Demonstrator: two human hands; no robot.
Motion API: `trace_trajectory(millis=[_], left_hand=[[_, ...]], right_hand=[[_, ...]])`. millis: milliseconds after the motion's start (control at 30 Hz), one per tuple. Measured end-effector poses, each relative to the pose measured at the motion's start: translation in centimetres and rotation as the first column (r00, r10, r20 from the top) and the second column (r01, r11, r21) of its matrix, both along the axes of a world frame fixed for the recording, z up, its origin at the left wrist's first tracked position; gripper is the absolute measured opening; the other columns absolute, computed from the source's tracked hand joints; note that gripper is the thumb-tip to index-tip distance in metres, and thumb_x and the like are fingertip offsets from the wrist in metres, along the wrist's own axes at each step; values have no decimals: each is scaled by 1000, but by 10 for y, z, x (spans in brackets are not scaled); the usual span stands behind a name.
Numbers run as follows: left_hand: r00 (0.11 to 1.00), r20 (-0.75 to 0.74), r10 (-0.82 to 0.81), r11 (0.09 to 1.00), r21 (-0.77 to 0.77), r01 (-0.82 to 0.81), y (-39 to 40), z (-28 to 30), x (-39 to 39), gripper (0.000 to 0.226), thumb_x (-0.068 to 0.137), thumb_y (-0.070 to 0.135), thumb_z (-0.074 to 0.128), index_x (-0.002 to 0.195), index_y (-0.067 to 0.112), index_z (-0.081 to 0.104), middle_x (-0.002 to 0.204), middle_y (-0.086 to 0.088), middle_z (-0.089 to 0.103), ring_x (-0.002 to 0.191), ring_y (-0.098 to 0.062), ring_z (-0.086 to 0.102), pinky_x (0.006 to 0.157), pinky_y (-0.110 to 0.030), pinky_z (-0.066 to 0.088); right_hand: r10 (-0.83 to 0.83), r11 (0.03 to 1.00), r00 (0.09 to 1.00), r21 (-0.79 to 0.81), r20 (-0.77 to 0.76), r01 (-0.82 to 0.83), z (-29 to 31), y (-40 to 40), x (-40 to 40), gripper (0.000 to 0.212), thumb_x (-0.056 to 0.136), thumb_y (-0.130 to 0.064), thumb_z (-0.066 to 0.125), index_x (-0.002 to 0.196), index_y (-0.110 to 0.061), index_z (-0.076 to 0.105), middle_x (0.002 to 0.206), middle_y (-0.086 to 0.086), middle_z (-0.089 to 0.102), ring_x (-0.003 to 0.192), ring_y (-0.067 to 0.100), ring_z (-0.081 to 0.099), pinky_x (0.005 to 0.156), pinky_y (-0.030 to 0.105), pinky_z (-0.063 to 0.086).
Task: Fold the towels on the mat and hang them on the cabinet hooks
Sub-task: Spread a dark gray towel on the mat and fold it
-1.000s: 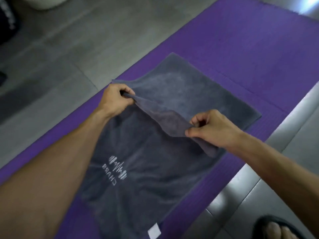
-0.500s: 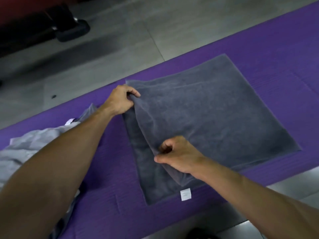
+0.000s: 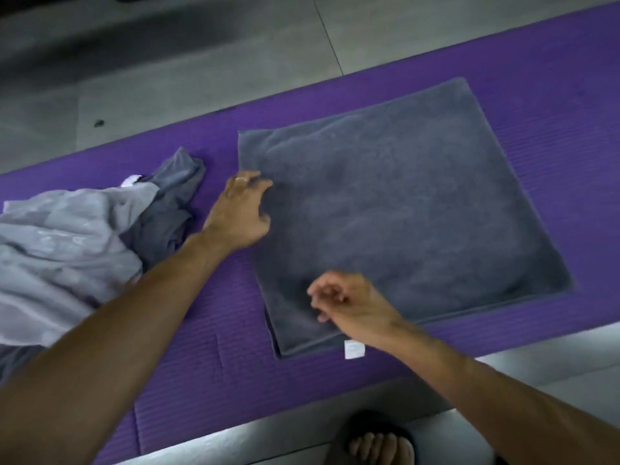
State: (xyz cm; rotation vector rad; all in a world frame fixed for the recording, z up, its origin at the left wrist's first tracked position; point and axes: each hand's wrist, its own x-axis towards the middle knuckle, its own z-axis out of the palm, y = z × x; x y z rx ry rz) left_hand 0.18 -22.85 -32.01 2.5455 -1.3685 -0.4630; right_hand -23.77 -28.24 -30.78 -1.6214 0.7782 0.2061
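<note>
Dark grey towel [image 3: 402, 209]; purple ribbed mat [image 3: 208, 364]; pale grey crumpled towels [image 3: 63, 250].

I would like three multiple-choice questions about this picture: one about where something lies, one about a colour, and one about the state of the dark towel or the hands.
1. Where does the crumpled pile of cloth lie, seen in the image?
A. left of the dark towel
B. on top of the dark towel
C. on the bare floor

2. What colour is the mat?
A. green
B. purple
C. red

3. How is the dark towel now?
A. hanging on a hook
B. rolled into a tube
C. folded flat on the mat

Answers:
1. A: the pile lies on the mat, left of the dark towel.
2. B: the mat is purple along its whole length.
3. C: the dark towel lies flat with doubled edges; the left hand rests on its edge and the right hand hovers over it, gripping nothing.
</note>
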Motion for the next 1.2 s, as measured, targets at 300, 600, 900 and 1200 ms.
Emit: trace_trajectory(millis=[300,600,900,1200], left_hand=[[906,57,-419,880,-222,421,16,-35,-205,26,77,42,61,90,21,66,95,2,55,92,-18,50,78,-32,42],[837,34,-547,835,-57,548,14,-31,-194,28,88,38,43,89,25,68,84,8,59,84,-14,59,74,-28,52],[905,109,-411,910,-15,415,-63,-39,-221,55,91,41,34,136,15,52,143,-5,47,138,-27,35,111,-47,32],[867,193,-460,887,53,459,-72,-58,-225,69,89,56,35,143,13,42,153,-8,33,147,-27,17,117,-58,9]], right_hand=[[144,665,985,-728,-90,-164,-26,-71,-125,24,67,-35,56,81,-18,64,84,-4,59,80,21,58,71,33,49],[431,426,888,-830,-162,-359,-39,-80,-136,22,81,-32,46,80,-22,65,87,-3,55,79,19,56,68,33,47],[83,482,973,-846,-215,-228,-50,-118,-140,55,93,-41,40,138,-12,49,149,9,42,137,26,38,110,44,34],[-302,529,878,-831,-372,-170,-54,-177,-204,74,94,-55,10,154,-13,17,163,8,9,150,25,2,120,53,-1]])
